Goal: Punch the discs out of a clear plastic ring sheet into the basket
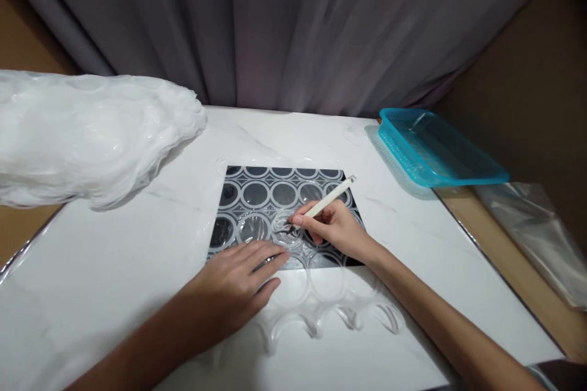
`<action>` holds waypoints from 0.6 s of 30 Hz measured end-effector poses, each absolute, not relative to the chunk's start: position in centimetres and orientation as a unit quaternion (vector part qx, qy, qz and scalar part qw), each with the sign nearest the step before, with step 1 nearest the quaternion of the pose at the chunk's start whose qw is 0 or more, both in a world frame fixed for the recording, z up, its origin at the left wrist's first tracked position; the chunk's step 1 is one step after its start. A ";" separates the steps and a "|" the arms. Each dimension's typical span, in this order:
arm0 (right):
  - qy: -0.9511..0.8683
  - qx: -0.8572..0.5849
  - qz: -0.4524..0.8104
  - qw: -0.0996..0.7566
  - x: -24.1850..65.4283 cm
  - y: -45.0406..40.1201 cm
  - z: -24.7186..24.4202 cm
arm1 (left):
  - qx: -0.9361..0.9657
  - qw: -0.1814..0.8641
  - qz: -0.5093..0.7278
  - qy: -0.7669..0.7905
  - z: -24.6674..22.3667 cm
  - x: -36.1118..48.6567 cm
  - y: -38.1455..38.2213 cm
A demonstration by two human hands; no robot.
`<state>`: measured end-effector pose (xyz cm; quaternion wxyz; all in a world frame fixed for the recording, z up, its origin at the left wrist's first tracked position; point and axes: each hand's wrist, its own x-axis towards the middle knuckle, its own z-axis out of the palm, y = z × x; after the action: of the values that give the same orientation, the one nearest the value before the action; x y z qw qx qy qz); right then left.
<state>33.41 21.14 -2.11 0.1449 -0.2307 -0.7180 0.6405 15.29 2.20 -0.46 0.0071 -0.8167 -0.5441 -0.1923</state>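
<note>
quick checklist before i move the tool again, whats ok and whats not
1. White pen-like tool held in the right hand: ok, in a pen-style grip.
2. Left hand steadying the clear sheet: ok, it rests on it, though how firmly it presses doesn't show.
3. Left fingers well away from the tool's tip: not ok, the fingertips look close to it.
4. Clear sheet flat all over: not ok, its near edge curls up.
5. Dark patterned sheet under all of the clear sheet: not ok, the near part extends over the white tabletop.
6. Tip touching the clear sheet: cannot tell.
</note>
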 end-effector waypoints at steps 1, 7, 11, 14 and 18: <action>-0.713 -0.227 0.648 0.141 33.4 21.3 -2.1 | -0.816 0.008 -0.194 -0.545 -0.5 15.4 2.2; -0.699 -0.215 0.665 0.152 33.5 21.5 -1.8 | -0.811 -0.003 -0.196 -0.552 -0.6 15.4 2.2; -0.713 -0.210 0.652 0.149 33.8 21.1 -2.0 | -0.807 -0.012 -0.192 -0.559 -0.7 15.4 2.1; -0.733 -0.202 0.637 0.129 33.9 21.0 -1.9 | -0.807 -0.004 -0.191 -0.559 -0.8 15.4 2.1; -0.728 -0.203 0.642 0.127 33.9 21.1 -1.9 | -0.808 0.001 -0.186 -0.559 -1.0 15.4 2.0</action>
<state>33.91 21.07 -1.87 0.1268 -0.2028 -0.7281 0.6424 15.40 1.95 -0.98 0.0009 -0.8078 -0.5593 -0.1862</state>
